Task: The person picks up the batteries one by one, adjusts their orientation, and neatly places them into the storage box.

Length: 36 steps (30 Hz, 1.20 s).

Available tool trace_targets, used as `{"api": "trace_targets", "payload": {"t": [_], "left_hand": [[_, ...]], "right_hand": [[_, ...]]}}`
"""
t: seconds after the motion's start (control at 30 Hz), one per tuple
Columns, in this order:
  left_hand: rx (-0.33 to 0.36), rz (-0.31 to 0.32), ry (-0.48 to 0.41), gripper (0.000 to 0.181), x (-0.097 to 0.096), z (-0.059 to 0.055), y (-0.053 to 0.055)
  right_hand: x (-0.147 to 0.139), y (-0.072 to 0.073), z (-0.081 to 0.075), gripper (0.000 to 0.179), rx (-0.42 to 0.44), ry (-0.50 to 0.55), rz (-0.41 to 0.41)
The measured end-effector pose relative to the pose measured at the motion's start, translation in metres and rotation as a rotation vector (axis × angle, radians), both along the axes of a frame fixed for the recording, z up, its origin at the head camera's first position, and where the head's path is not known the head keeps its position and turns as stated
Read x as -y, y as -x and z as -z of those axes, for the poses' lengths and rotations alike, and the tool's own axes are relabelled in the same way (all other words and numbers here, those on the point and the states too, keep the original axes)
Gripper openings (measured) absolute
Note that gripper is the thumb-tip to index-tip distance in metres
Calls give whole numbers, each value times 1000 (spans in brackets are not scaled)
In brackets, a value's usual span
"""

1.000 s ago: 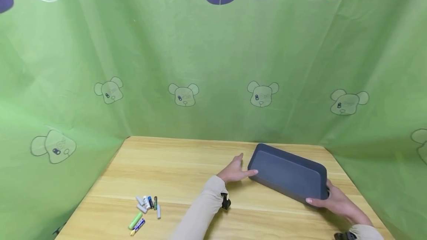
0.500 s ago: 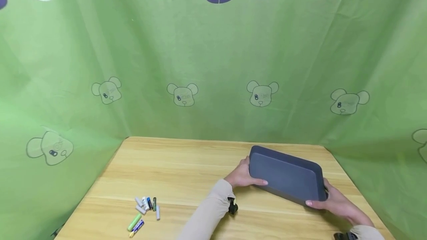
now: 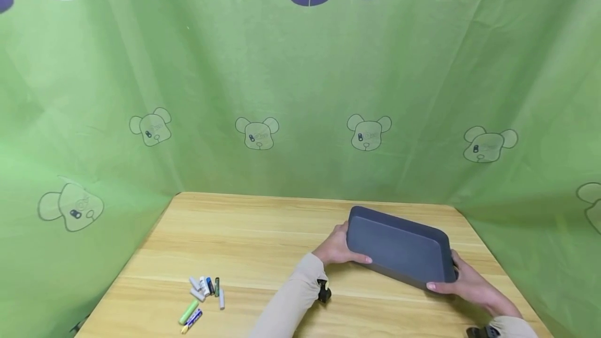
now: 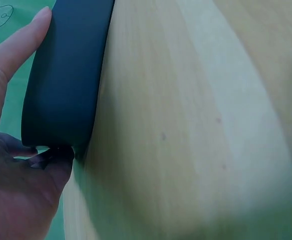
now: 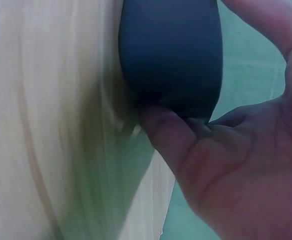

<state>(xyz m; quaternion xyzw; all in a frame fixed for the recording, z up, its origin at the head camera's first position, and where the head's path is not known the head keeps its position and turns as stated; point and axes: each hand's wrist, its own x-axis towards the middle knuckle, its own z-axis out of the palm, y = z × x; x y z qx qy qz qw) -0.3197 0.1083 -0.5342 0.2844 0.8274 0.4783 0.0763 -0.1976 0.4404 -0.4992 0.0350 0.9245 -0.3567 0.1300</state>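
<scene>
While your left hand (image 3: 335, 248) clamps the dark tray (image 3: 399, 249) at nine o'clock, your right hand (image 3: 471, 281) grips its four o'clock corner; batteries (image 3: 189, 312) lie toward the tabletop's (image 3: 235, 239) eight o'clock.

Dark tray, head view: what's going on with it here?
A person holds the dark tray at both ends, the left hand on one, the right hand on the other. Nothing shows inside it. Small cylinders that look like batteries lie loosely grouped on the wooden table, away to the person's left. Whether the tray touches the table is hard to tell.
</scene>
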Motion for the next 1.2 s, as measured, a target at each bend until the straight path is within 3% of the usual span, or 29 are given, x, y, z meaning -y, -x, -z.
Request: {"api": "trace_targets", "payload": {"t": [0.3,0.57,1.2], "left_hand": [[6,-20,-3,106,11,1,-4],[9,-34,3,108,26,-6,-12],[12,-145,44,121,67,-2,-15]], "right_hand": [[12,2,-1,130,-29,18,-18],[23,4,-2,129,-41,26,-33],[58,25,2,127,-68,51,-109]]}}
